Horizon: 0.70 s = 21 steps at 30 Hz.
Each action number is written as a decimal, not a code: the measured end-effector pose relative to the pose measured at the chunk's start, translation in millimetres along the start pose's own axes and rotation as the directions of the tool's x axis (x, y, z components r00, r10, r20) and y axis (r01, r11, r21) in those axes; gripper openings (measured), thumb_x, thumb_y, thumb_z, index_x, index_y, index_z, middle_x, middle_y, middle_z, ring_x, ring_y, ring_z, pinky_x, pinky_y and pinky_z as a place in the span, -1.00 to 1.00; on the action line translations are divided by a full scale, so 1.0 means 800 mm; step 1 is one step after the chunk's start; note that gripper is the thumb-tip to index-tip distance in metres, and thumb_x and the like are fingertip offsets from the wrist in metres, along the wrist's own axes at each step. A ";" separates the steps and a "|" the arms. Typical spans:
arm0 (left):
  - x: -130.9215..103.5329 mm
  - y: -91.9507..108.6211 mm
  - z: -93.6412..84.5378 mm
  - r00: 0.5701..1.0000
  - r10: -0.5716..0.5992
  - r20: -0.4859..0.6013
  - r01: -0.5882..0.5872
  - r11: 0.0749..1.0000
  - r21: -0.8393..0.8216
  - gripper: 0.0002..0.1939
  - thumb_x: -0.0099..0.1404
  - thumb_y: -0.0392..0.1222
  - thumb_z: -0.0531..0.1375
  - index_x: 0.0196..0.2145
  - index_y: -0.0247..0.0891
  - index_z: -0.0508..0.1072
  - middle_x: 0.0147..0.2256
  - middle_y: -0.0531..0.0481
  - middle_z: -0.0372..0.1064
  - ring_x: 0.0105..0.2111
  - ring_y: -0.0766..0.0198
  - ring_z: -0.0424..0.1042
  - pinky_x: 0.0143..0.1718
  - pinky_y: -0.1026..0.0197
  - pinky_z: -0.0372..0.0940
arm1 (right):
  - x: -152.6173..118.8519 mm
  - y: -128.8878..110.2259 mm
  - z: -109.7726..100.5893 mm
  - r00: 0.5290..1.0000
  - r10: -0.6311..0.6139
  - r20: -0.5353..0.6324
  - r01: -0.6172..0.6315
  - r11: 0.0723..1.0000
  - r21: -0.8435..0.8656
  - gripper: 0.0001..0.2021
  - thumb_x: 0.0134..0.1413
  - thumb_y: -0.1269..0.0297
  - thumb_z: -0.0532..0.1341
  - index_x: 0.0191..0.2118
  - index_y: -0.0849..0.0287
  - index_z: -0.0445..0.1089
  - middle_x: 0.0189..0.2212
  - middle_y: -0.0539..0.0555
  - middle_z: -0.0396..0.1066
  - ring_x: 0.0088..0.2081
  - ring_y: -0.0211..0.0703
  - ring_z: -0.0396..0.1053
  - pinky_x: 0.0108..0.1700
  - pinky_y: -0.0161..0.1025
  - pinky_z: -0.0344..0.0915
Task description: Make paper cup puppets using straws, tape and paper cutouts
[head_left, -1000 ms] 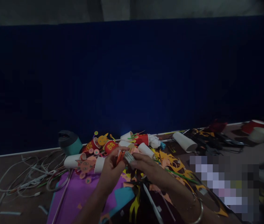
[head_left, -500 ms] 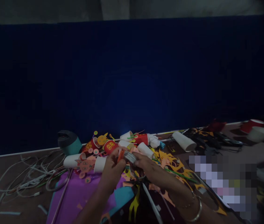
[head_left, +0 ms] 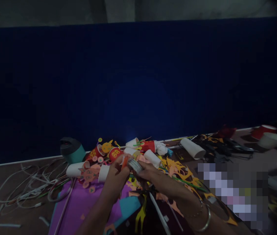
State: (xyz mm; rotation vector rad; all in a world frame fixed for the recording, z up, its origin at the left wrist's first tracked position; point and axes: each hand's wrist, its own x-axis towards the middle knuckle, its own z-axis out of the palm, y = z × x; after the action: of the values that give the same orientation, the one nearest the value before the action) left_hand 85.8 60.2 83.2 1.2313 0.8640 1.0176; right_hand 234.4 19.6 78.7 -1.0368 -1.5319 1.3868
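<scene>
My left hand [head_left: 119, 169] is closed on a small bright orange piece [head_left: 124, 162], whose kind I cannot make out. My right hand [head_left: 150, 172] grips a short, pale, rounded object with print on its side [head_left: 135, 166], perhaps a roll of tape; its far part is hidden by the fingers. The two hands nearly meet above the cluttered table. Beneath them lie purple paper [head_left: 87, 202], a blue sheet [head_left: 128, 206] and a yellow paper cut-out [head_left: 140, 215]. Close to my left hand, a white paper cup [head_left: 103, 173] lies by an orange paper animal face [head_left: 91, 173].
Red cups [head_left: 115, 153] and white cups crowd the back. A teal and black container [head_left: 73, 150] stands behind tangled white cables [head_left: 28, 186]. Yellow paper scraps [head_left: 177, 168] spread rightward, near a white cup on its side [head_left: 192, 148]. A dark blue panel [head_left: 138, 81] rises behind the table.
The printed pale object has tilted slightly and moved a little left, closer to the orange piece. Both hands keep their hold; the things on the table stay in place.
</scene>
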 end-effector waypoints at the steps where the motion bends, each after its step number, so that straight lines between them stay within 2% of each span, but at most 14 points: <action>1: 0.000 0.000 0.000 1.000 -0.009 -0.006 0.009 1.000 0.008 -0.77 0.03 -0.32 0.13 -0.30 -0.24 0.43 -0.66 0.22 0.13 -0.70 0.48 0.01 -0.68 0.43 -0.08 | -0.001 -0.002 0.000 1.000 -0.015 -0.002 0.015 1.000 -0.005 -0.86 0.14 0.23 -0.01 -0.31 0.13 0.23 -0.52 -0.06 0.16 -0.49 -0.28 0.14 -0.44 -0.32 0.11; 5: 0.000 -0.002 -0.002 0.999 -0.033 -0.012 0.033 0.999 0.039 -0.75 0.03 -0.33 0.13 -0.28 -0.25 0.44 -0.69 0.25 0.06 -0.72 0.50 -0.04 -0.69 0.43 -0.11 | -0.007 -0.011 -0.002 0.999 -0.039 0.037 0.041 0.998 -0.057 -0.80 0.20 0.16 -0.03 -0.26 0.14 0.24 -0.51 -0.06 0.15 -0.48 -0.28 0.11 -0.42 -0.30 0.10; 10: 0.001 -0.006 -0.004 1.000 0.010 -0.004 -0.009 0.998 0.060 -0.76 0.05 -0.36 0.12 -0.28 -0.22 0.44 -0.67 0.24 0.10 -0.71 0.50 -0.03 -0.68 0.44 -0.09 | -0.009 -0.009 -0.003 0.998 -0.049 0.034 0.052 0.993 -0.103 -0.87 0.18 0.28 -0.06 -0.30 0.12 0.20 -0.49 -0.06 0.16 -0.47 -0.27 0.12 -0.43 -0.31 0.09; 13: 0.002 -0.007 -0.005 0.999 0.008 0.035 -0.010 0.997 0.072 -0.77 0.06 -0.38 0.11 -0.29 -0.23 0.43 -0.68 0.24 0.08 -0.71 0.50 -0.05 -0.68 0.44 -0.09 | -0.005 -0.006 0.004 0.996 -0.058 -0.066 0.051 0.993 -0.103 -0.85 0.12 0.40 -0.08 -0.38 0.13 0.18 -0.51 -0.07 0.14 -0.49 -0.28 0.09 -0.44 -0.32 0.07; 16: 0.002 -0.005 -0.004 0.998 0.014 0.068 -0.019 0.997 0.070 -0.78 0.06 -0.39 0.09 -0.31 -0.24 0.42 -0.67 0.23 0.09 -0.70 0.50 -0.03 -0.67 0.44 -0.08 | 0.000 -0.002 0.007 0.988 -0.030 -0.154 0.019 0.997 -0.072 -0.83 0.08 0.43 -0.10 -0.44 0.14 0.17 -0.58 -0.09 0.08 -0.53 -0.30 0.05 -0.48 -0.32 0.03; 17: 0.002 -0.004 -0.004 0.998 0.020 0.065 -0.025 0.998 0.063 -0.78 0.05 -0.39 0.09 -0.32 -0.24 0.42 -0.66 0.23 0.11 -0.69 0.50 -0.02 -0.67 0.44 -0.08 | 0.001 -0.001 0.006 0.991 -0.013 -0.132 0.007 0.999 -0.051 -0.83 0.06 0.44 -0.09 -0.44 0.14 0.18 -0.58 -0.09 0.10 -0.53 -0.30 0.06 -0.48 -0.33 0.04; 21: 0.002 0.001 -0.003 0.998 0.037 0.041 -0.039 0.998 0.044 -0.76 0.01 -0.39 0.09 -0.33 -0.26 0.43 -0.63 0.20 0.17 -0.68 0.47 0.04 -0.66 0.43 -0.04 | 0.003 0.003 -0.004 0.997 0.035 0.072 -0.037 0.999 0.029 -0.85 0.00 0.43 -0.02 -0.32 0.16 0.24 -0.46 -0.04 0.27 -0.43 -0.26 0.22 -0.39 -0.31 0.17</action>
State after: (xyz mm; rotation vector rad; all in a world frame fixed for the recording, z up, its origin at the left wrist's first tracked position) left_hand 84.2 62.2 84.1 1.3059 0.8390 1.0055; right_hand 236.5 22.9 76.9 -1.0104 -1.5454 1.4827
